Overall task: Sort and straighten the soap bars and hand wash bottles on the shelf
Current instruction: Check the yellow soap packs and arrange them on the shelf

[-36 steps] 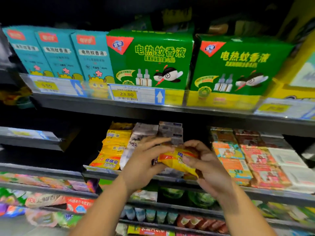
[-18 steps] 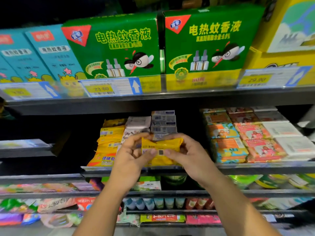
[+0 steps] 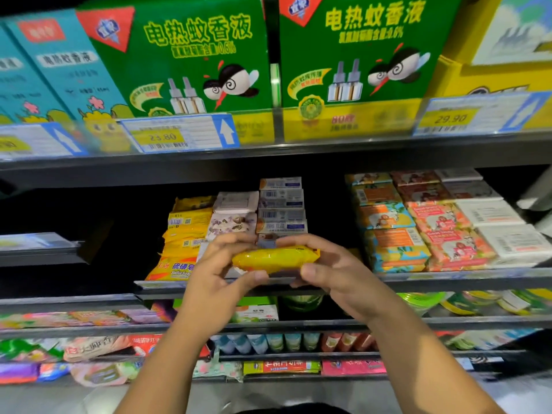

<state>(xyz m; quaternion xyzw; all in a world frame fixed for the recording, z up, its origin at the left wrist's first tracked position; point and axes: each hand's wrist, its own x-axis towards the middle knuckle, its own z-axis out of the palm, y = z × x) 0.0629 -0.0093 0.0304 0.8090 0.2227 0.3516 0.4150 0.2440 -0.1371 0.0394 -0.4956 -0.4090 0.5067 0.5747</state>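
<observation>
Both hands hold yellow soap [image 3: 273,259] level before middle shelf [image 3: 448,277]: left hand [image 3: 222,271] pinches left end, right hand [image 3: 330,268] right end. Behind, yellow packs [image 3: 183,237] stacked left, boxed bars [image 3: 280,204] centre, orange packs [image 3: 391,231] right. Green boxes [image 3: 191,55] above.

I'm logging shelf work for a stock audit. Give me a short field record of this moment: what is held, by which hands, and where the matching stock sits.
held item: yellow soap bar, wrapped, lying level
left hand: pinches the bar's left end
right hand: pinches the bar's right end
position: in front of the middle shelf
matching stock: yellow soap stack on that shelf, left of the bar
shelf above: green boxes, price tag reading 23.80
</observation>
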